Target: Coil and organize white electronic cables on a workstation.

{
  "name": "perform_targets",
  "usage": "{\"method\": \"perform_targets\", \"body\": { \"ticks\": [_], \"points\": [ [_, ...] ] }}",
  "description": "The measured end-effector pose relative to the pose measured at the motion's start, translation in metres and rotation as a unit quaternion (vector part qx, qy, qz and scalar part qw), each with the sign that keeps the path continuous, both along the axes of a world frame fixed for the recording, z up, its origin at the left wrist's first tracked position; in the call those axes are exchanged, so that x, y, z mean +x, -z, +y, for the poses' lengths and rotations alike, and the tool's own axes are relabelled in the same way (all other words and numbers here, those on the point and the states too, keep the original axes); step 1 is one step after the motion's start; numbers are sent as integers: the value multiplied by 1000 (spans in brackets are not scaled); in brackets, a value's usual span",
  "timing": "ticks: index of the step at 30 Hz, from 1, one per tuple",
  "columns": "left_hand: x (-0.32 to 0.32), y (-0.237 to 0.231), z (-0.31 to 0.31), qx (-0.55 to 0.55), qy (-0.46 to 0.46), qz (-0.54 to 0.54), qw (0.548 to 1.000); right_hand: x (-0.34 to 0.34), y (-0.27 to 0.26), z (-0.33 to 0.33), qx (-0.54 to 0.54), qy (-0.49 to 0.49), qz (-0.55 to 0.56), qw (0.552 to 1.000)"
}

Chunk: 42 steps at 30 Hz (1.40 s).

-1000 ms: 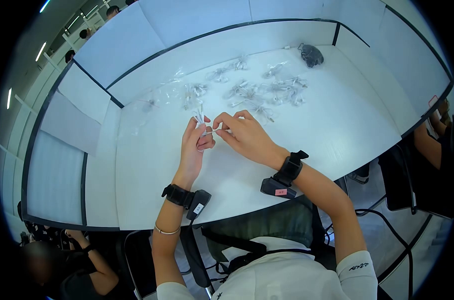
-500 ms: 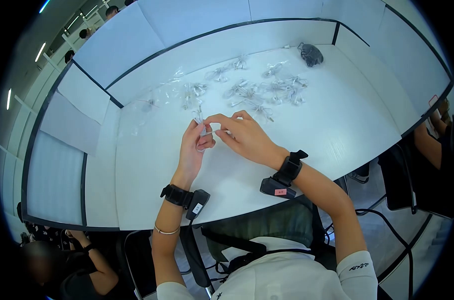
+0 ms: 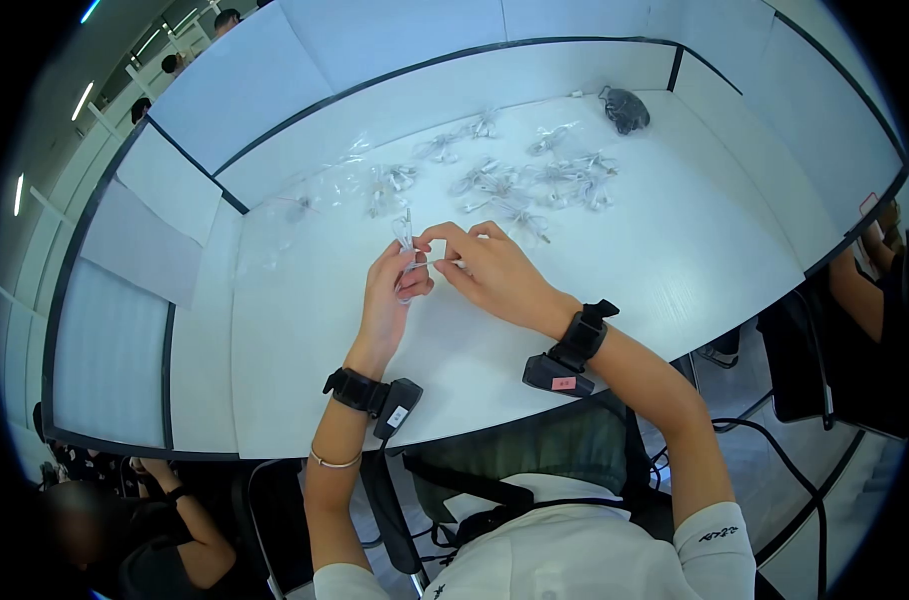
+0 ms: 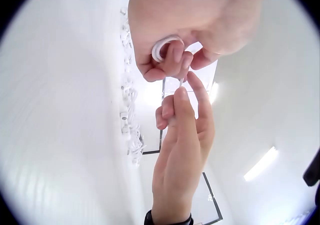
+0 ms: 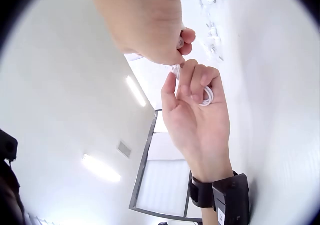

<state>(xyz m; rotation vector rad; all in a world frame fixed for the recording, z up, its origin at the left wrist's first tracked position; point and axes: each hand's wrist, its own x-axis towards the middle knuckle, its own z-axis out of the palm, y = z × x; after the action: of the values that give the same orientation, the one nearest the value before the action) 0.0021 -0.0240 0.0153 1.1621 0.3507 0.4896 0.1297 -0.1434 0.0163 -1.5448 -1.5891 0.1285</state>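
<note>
A coiled white cable [image 3: 404,232] is gripped in my left hand [image 3: 387,290], its upper loops standing out above the fingers. In the right wrist view, the coil's lower loop [image 5: 209,97] shows under the curled fingers of that hand. My right hand [image 3: 505,275] is close beside it on the right and pinches a thin white strand between thumb and fingers. This strand [image 4: 181,82] runs short and taut between the two hands in the left wrist view. Both hands are held above the white table [image 3: 475,370].
Several bundled white cables [image 3: 495,182] lie across the table behind the hands, some near clear plastic bags [image 3: 335,185]. A dark grey pouch [image 3: 625,110] rests at the back right. Low white partitions [image 3: 545,75] with dark edging enclose the back and sides.
The right index finger has moved left toward the coil and then slightly back. The coil's upper end has shifted a little to the right. Both arms have stayed almost in place.
</note>
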Motion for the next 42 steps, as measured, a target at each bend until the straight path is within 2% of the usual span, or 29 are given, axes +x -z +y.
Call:
{"method": "perform_targets", "body": {
  "ticks": [2,11,14,17,20,23,26,29,32,38,42],
  "points": [
    [-1,2,2,-9,19,-11,1000,2,-3,-1,-10,6,1,1000],
    [1,-3,-1,25,-16,-9,1000,4,-3,-1,85,31,3,996],
    [3,-2,-2,33,-42,1,999,3,-12,-4,49,29,4,998],
    [3,-1,-2,47,-53,5,997,3,-9,-2,81,37,3,996],
    [5,0,-5,45,-72,-19,996,2,-10,-3,64,35,2,997],
    [3,-3,-7,21,-34,-27,999,3,-8,-2,76,41,1,996],
    [-1,0,2,47,8,7,999,6,-10,-3,65,44,2,997],
    [-2,-7,-2,62,18,29,998,6,-10,-3,85,47,2,995],
    [-1,-4,-1,79,-15,23,997,7,-12,-3,92,58,-12,994],
    [-2,-4,-2,-5,26,-75,997,7,-14,-4,98,65,-25,993],
    [-3,-2,1,-23,60,-89,994,7,-15,-4,116,79,-56,989]
  ]
}}
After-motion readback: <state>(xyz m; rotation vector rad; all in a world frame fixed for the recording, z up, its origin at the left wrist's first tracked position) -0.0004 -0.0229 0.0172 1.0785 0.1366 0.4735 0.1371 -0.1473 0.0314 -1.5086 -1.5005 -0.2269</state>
